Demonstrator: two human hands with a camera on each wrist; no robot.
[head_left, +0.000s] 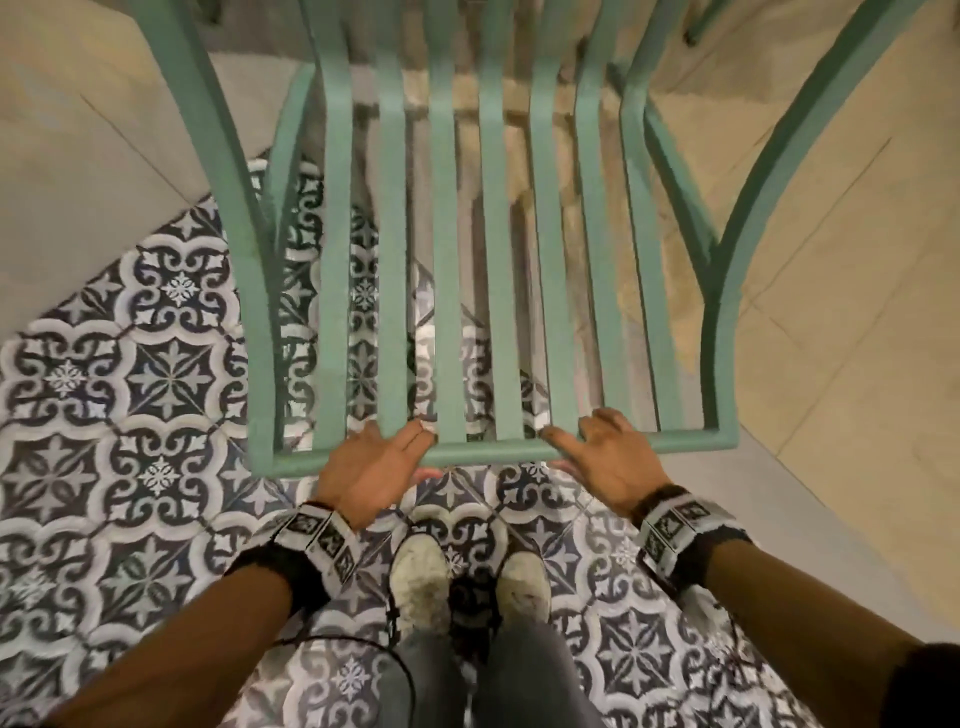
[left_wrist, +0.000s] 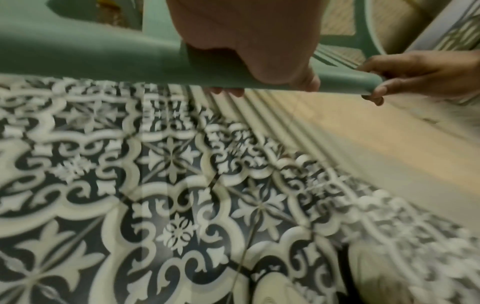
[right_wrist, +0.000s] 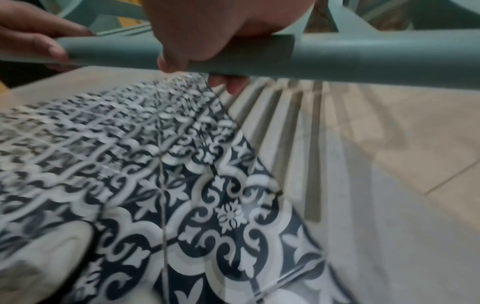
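A green slatted chair (head_left: 498, 260) stands in front of me, seen from above and behind. Its top rail (head_left: 488, 454) runs across just ahead of my hands. My left hand (head_left: 379, 462) grips this rail left of centre, thumb on top and fingers curled underneath. My right hand (head_left: 602, 457) grips the same rail right of centre in the same way. The left wrist view shows the rail (left_wrist: 103, 61) with my left hand (left_wrist: 254, 61) wrapped round it, fingertips showing below. The right wrist view shows the rail (right_wrist: 363, 59) in my right hand (right_wrist: 202, 41).
Blue and white patterned tiles (head_left: 130, 415) cover the floor under my white shoes (head_left: 421, 582). Plain beige tiles (head_left: 831, 260) lie to the right and grey ones (head_left: 62, 182) to the far left. A cable hangs by my legs.
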